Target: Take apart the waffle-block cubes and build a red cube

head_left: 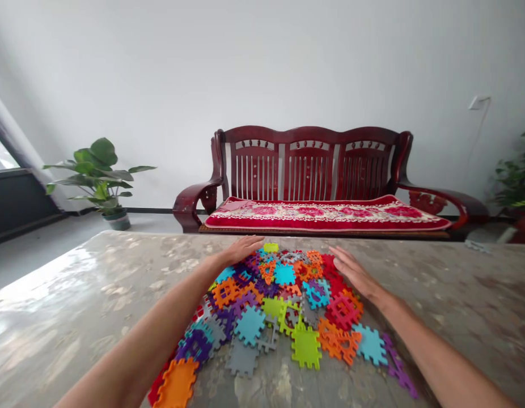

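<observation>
A wide pile of flat, notched plastic pieces in orange, purple, blue, green, red and grey lies on the table [130,300]. At the pile's far left edge is my left hand [242,249], palm down with fingers stretched out. On the far right side my right hand [351,272] rests beside red pieces, its fingers extended. Neither hand grips a piece. Nearest the camera are a green square piece [306,347], an orange piece [176,383] at the left, and a long purple piece [398,365] near my right forearm.
A grey piece [477,246] lies alone at the table's far right edge. Behind the table stands a dark red wooden bench [309,170] with a red floral cushion [326,214]. Potted plants [103,170] flank it on the floor.
</observation>
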The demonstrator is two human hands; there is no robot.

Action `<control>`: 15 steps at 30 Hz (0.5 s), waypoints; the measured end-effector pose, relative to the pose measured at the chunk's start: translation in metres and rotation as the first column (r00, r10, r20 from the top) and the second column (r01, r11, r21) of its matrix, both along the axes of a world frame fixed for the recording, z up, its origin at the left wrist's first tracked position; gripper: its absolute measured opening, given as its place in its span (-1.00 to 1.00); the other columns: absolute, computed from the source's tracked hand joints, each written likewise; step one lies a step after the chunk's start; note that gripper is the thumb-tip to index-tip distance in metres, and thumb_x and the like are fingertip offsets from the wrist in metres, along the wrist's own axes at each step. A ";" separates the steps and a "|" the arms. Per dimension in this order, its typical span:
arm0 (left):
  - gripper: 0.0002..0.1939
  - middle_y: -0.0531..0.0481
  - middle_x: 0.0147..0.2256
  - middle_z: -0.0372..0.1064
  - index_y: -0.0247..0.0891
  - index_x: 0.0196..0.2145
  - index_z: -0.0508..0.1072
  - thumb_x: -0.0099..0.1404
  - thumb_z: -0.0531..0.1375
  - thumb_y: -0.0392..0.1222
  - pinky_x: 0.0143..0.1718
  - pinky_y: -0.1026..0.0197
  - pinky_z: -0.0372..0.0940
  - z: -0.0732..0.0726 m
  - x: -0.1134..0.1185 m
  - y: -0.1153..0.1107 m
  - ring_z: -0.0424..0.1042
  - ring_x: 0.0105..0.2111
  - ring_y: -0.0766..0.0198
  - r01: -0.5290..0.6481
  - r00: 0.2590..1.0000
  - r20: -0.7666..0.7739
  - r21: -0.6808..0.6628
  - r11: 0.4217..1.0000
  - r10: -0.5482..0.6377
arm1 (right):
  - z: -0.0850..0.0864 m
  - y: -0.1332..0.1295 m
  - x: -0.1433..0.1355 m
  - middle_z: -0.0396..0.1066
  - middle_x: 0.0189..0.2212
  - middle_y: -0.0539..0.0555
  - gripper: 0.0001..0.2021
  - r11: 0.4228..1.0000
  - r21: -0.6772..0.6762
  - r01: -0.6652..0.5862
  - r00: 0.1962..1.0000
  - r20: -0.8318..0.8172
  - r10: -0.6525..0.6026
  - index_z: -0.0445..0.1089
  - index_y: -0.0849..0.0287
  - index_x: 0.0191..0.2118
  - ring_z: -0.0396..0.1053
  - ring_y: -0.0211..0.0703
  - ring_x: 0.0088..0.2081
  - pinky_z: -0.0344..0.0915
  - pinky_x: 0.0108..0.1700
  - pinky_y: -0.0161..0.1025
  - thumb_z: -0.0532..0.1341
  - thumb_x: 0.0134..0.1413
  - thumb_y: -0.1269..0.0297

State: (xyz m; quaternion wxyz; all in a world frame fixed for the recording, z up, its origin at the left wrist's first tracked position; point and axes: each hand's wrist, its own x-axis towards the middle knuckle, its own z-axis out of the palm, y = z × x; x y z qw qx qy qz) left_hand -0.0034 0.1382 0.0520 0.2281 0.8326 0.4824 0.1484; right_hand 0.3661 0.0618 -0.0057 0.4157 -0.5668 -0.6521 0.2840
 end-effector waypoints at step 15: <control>-0.42 -0.07 0.25 0.22 -0.04 0.22 0.30 0.38 -0.06 0.23 0.25 -0.04 0.02 -0.013 0.014 -0.031 0.17 0.24 0.03 0.102 0.968 -0.238 0.069 0.992 -0.083 | 0.013 -0.015 -0.047 0.22 0.25 0.04 -0.42 0.962 -0.019 -0.272 0.950 0.153 0.272 0.29 -0.06 0.22 0.11 0.10 0.28 -0.03 0.33 0.09 0.11 0.15 -0.18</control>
